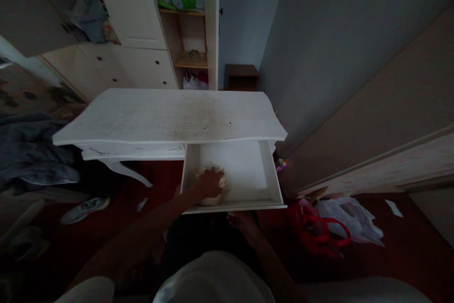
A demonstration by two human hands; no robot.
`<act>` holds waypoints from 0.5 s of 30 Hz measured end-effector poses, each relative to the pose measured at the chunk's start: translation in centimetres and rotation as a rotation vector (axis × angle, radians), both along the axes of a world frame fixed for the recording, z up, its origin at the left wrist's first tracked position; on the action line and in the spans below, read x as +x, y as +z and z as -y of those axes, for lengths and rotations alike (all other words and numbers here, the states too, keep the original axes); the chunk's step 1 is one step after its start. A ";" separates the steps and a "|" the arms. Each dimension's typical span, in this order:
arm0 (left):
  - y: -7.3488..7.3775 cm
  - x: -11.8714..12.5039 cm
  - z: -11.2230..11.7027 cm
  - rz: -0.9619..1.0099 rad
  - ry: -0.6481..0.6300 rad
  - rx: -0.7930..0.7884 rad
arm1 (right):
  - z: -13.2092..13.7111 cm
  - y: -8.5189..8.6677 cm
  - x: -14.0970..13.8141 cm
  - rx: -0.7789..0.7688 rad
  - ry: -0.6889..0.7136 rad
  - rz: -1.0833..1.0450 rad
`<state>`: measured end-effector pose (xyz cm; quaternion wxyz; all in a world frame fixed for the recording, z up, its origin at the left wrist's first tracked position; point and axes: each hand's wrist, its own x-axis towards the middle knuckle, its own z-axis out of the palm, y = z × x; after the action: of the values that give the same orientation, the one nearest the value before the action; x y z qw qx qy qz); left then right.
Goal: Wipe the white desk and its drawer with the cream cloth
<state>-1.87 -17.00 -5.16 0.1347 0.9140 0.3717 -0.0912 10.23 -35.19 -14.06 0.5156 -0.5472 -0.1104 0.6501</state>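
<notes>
A white desk (170, 116) stands in front of me with its right drawer (273, 185) pulled out. My left hand (209, 184) reaches into the drawer and presses down on a pale crumpled cloth (217, 194) lying on the drawer's bottom near the front left corner. Its fingers are curled over the cloth. My right hand (241, 221) hangs just below the drawer's front edge in shadow. Its fingers look bent and I cannot see anything in them.
A red-handled bag (319, 229) and a white plastic bag (351, 220) lie on the dark red floor at the right. A shoe (85, 208) and grey clothes (31, 151) lie at the left. A white wardrobe (142, 33) with open shelves stands behind the desk.
</notes>
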 end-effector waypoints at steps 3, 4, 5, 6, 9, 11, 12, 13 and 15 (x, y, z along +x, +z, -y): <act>0.5 2.2 0.6 0.064 -0.060 -0.083 | 0.0 -0.1 0.1 0.002 0.016 0.009; 1.0 3.0 0.5 0.110 -0.047 -0.099 | 0.0 -0.1 0.1 0.004 0.022 0.015; 1.8 3.8 0.1 0.178 -0.020 -0.113 | 0.0 -0.1 0.1 0.005 0.027 0.020; 2.9 4.5 -0.4 0.269 0.016 -0.121 | 0.0 -0.1 0.1 0.002 0.029 0.021; 7.3 5.4 -2.8 0.588 0.150 -0.048 | -0.1 0.0 -0.1 -0.024 0.015 0.015; 10.8 5.1 -4.9 0.803 0.248 0.057 | -0.2 0.0 -0.2 -0.040 -0.007 0.015; 12.6 4.7 -6.1 0.907 0.283 0.125 | -0.2 0.0 -0.3 -0.043 -0.016 0.016; 14.3 4.2 -7.4 0.996 0.314 0.217 | -0.3 -0.1 -0.4 -0.044 -0.022 0.018; 17.1 3.4 -10.2 1.101 0.330 0.419 | -0.4 -0.2 -0.5 -0.038 -0.027 0.018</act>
<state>1.49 -6.85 11.95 0.1365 0.7645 0.3941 0.4915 9.70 -34.83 -14.24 0.5127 -0.5642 -0.0954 0.6401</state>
